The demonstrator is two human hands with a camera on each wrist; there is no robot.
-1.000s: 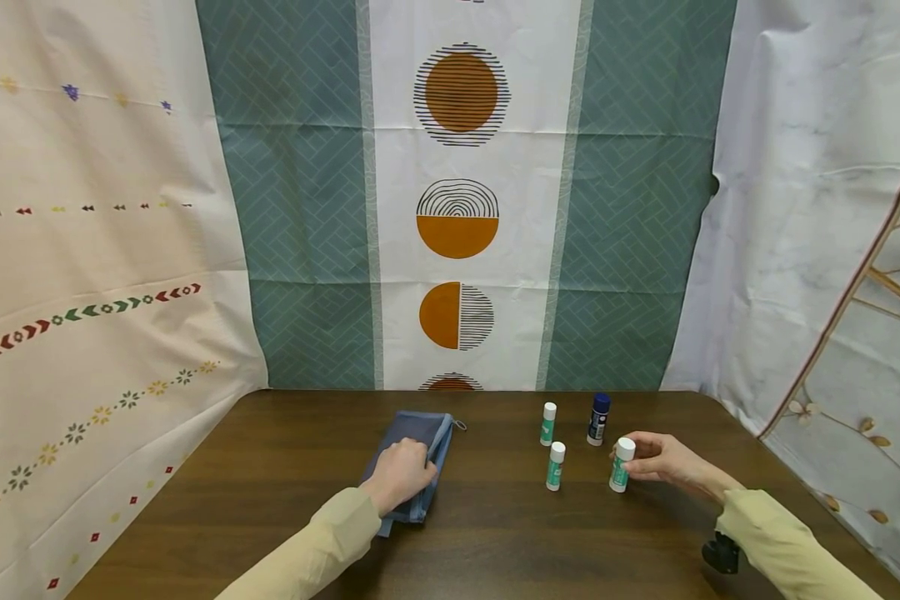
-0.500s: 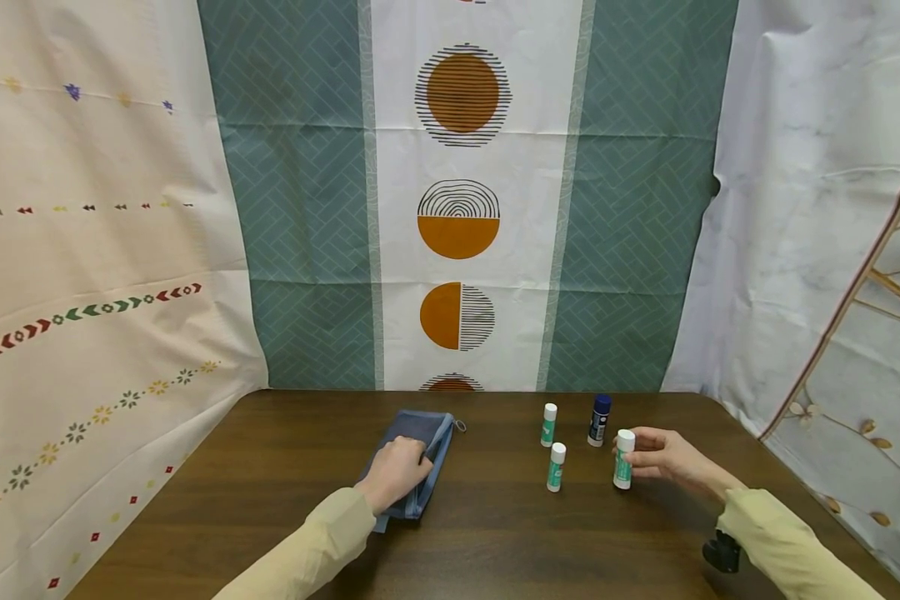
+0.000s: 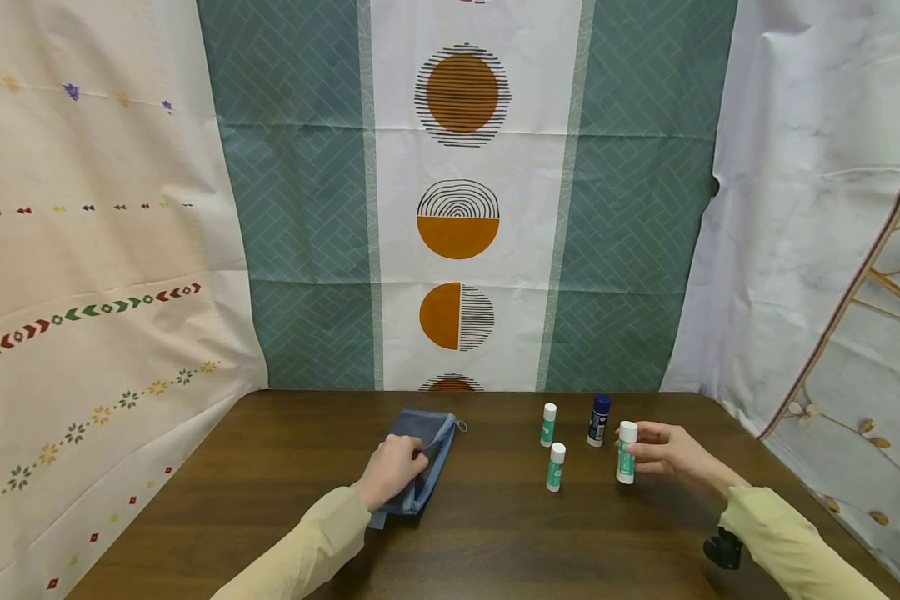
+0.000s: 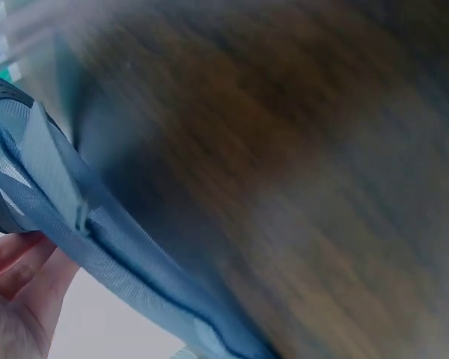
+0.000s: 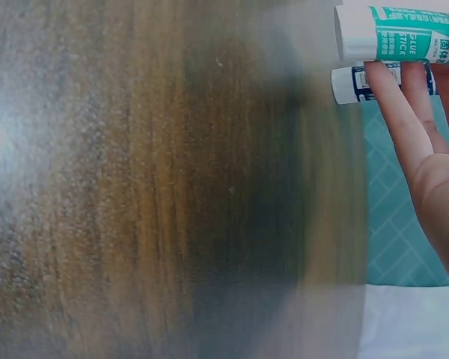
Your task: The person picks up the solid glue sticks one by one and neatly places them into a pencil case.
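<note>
My left hand [image 3: 392, 471] holds the near part of a blue mesh zipper pouch [image 3: 424, 426] lying left of the table's middle. In the left wrist view the fingers [image 4: 30, 269] show against the edge of the pouch [image 4: 127, 247]. At the right, my right hand [image 3: 671, 457] pinches an upright green glue stick with a white cap [image 3: 626, 463], thumb on one side and fingers on the other. Its "GLUE STICK" label [image 5: 411, 34] is readable in the right wrist view. Behind it appears a navy stick [image 5: 365, 84].
Two smaller green glue sticks [image 3: 555, 475] stand to the left of the held one, one behind the other. The navy-capped stick [image 3: 597, 427] stands farther back. Patterned curtains [image 3: 630, 250] hang behind the brown wooden table [image 3: 510, 550].
My right hand has lifted the glue stick slightly up and away from me. My left hand has shifted a little left and back along with the pouch. The other sticks have stayed put.
</note>
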